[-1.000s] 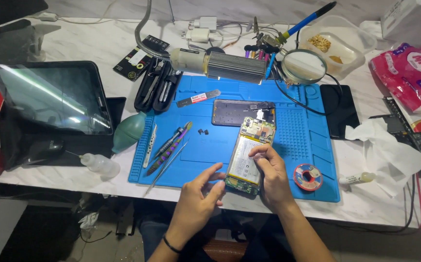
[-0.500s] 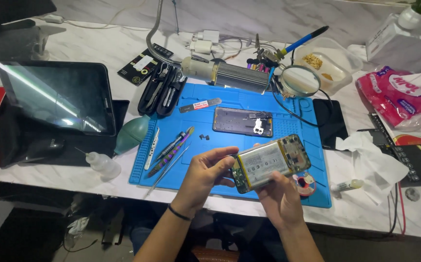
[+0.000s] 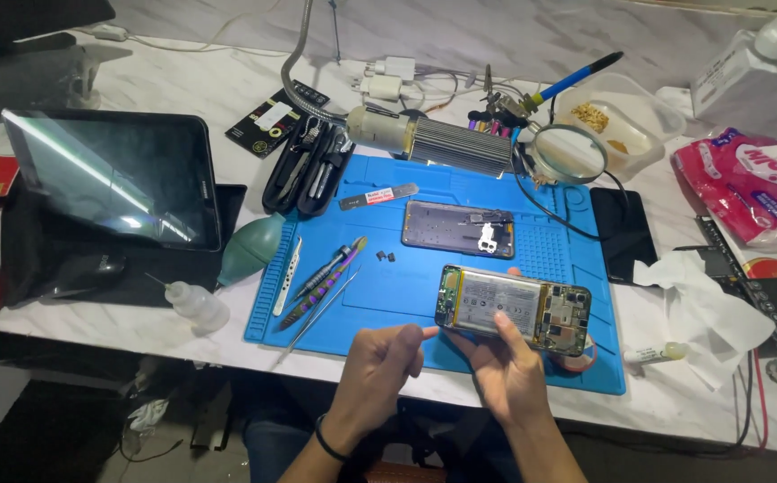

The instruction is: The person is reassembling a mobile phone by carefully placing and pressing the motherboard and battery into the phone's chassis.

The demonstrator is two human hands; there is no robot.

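My right hand (image 3: 506,368) holds an opened smartphone (image 3: 513,309) from below, lifted a little above the blue work mat (image 3: 406,295). The phone lies sideways, its battery and circuit boards facing up. My left hand (image 3: 379,367) hovers just left of the phone's lower corner, fingers loosely curled, gripping nothing visible. Further back on the mat lies the phone's removed back cover (image 3: 458,229) with a small white part on it.
Screwdrivers and tweezers (image 3: 321,282) lie on the mat's left side, with a green air blower (image 3: 250,250) and a small squeeze bottle (image 3: 196,307) beside it. A tablet (image 3: 111,179) stands at the left. A magnifier lamp (image 3: 567,154), tool case (image 3: 303,170), tissues (image 3: 701,309) and a dark phone (image 3: 623,234) surround the mat.
The phone was lifted off the mat and turned from upright to sideways. My left hand has let go of it and pulled back; only my right hand holds it now.
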